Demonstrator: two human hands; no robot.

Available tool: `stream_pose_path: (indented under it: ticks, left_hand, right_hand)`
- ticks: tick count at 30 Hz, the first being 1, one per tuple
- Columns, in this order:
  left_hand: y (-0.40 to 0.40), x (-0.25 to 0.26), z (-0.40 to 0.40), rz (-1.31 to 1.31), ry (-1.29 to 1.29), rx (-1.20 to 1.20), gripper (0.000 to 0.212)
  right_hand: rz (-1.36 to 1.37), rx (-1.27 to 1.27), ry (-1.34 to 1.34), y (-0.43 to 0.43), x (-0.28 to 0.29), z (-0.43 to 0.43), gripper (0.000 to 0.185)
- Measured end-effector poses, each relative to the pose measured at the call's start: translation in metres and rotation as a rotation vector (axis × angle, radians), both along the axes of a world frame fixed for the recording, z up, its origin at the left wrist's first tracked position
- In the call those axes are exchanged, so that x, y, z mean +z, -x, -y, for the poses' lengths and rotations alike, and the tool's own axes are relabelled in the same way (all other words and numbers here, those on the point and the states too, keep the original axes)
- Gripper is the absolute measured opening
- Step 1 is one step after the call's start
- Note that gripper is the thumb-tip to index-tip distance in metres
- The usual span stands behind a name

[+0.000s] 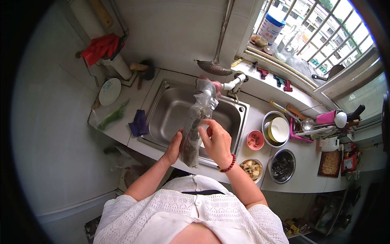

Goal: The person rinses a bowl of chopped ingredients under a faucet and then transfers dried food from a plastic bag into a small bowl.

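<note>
Over the stainless steel sink [170, 100] hangs a long clear plastic bag [190, 146] with dark grey-green contents that I cannot identify. My left hand [174, 148] grips the lower left side of this bag. My right hand [217, 138], with a red bead bracelet at the wrist, is at the bag's right side. Its thumb and forefinger reach over the plastic with a small gap between their tips; whether they pinch it is unclear. The bag's crumpled upper end reaches towards a white tap [233, 83], where a pink cloth-like thing [217, 87] hangs.
Left of the sink lie a purple cloth [139, 123] and green vegetables [114, 117] in plastic. To the right stand a pink bowl [255, 140], a bowl of pale food pieces [252, 170], stacked bowls [278, 129] and a metal basin [281, 166]. A skimmer [214, 67] hangs behind.
</note>
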State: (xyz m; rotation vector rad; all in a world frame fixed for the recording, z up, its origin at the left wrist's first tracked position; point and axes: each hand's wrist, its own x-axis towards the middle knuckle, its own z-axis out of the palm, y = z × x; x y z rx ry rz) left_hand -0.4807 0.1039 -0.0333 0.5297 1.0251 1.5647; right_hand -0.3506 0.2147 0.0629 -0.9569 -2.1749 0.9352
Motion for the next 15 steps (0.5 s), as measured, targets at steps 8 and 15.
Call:
stream_pose_path:
  ticks: [8,15]
  left_hand:
    - [-0.012,0.006,-0.006,-0.23,0.048,0.098,0.052]
    - [-0.01,-0.014,-0.009,-0.437,0.122,0.054,0.051]
  right_hand:
    - [0.023,-0.089,0.012,-0.008,0.001,-0.003,0.029]
    - [0.011,-0.013,-0.473,-0.027,0.013,-0.014,0.028]
